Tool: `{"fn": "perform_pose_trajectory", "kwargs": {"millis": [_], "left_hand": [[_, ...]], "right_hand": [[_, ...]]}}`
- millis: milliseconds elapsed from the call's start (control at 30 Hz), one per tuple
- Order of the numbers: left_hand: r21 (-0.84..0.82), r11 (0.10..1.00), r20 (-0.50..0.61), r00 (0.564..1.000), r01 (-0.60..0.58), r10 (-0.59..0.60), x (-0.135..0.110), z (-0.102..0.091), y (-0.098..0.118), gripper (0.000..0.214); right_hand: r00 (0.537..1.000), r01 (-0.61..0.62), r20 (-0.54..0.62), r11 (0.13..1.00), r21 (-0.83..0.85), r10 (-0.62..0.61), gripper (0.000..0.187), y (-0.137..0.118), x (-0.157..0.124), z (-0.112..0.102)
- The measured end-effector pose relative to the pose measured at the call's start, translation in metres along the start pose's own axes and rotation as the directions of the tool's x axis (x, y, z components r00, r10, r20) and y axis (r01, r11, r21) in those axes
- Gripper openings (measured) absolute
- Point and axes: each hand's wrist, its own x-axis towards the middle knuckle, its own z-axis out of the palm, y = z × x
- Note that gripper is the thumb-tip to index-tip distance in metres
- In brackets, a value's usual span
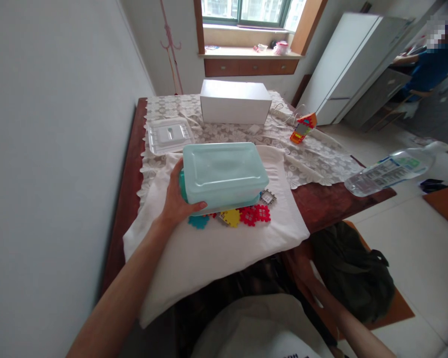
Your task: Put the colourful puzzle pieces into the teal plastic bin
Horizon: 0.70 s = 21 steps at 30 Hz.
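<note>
My left hand (177, 201) is closed round the near left end of a pale teal plastic box (224, 174), turned upside down and held just above a white cloth (216, 248). Several flat puzzle-like toy pieces spill out under it: red (254, 215), yellow (230, 217), teal (198, 222) and one grey-white (268, 197). My right hand (302, 266) hangs low beside the table edge, below the cloth; its fingers are in shadow and I cannot make out whether they hold anything.
A clear lid (169, 135) lies behind the box on a lace tablecloth (313, 159). A white carton (235, 102) stands further back, with a red-orange toy (303, 128) to its right. A plastic bottle (390, 171) overhangs the table's right corner. A dark bag (353, 271) rests on a chair. Another person sits far right.
</note>
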Motion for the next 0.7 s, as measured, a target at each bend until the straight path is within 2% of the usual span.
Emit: {"fn": "perform_pose_trajectory", "kwargs": {"millis": [67, 100, 200, 333, 400, 500, 600, 700], "left_hand": [[0.007, 1.0, 0.002, 1.0, -0.004, 0.004, 0.0, 0.0, 0.0, 0.144], [0.01, 1.0, 0.004, 1.0, -0.007, 0.007, 0.0, 0.0, 0.0, 0.144], [0.01, 1.0, 0.005, 1.0, -0.014, 0.014, 0.0, -0.001, 0.0, 0.143], [0.012, 1.0, 0.004, 1.0, -0.01, 0.01, 0.001, -0.001, 0.003, 0.143], [0.023, 1.0, 0.007, 1.0, -0.007, 0.007, 0.001, -0.001, 0.004, 0.143], [0.027, 1.0, 0.009, 1.0, 0.001, -0.001, 0.001, -0.001, 0.003, 0.143], [0.016, 1.0, 0.009, 1.0, 0.014, -0.014, 0.0, 0.0, 0.001, 0.143], [0.013, 1.0, 0.004, 1.0, 0.017, -0.017, -0.001, 0.0, -0.001, 0.144]], "right_hand": [[0.979, 0.07, 0.181, 0.991, 0.112, -0.089, 0.048, -0.023, -0.007, 0.013], [0.967, 0.106, 0.217, 0.984, 0.141, -0.135, 0.047, -0.035, -0.009, 0.021], [0.968, 0.109, 0.2, 0.97, 0.219, -0.154, 0.054, -0.064, -0.01, 0.045], [0.993, 0.024, 0.103, 0.967, 0.256, -0.052, 0.042, -0.08, -0.005, 0.066], [0.997, -0.053, 0.061, 0.953, 0.298, 0.037, 0.039, -0.082, -0.004, 0.072], [0.991, -0.133, 0.051, 0.931, 0.34, 0.123, 0.046, -0.089, -0.005, 0.077], [0.988, -0.151, 0.098, 0.909, 0.389, 0.122, 0.057, -0.099, -0.013, 0.076], [0.971, -0.188, 0.216, 0.892, 0.41, 0.106, 0.062, -0.103, -0.037, 0.065]]}}
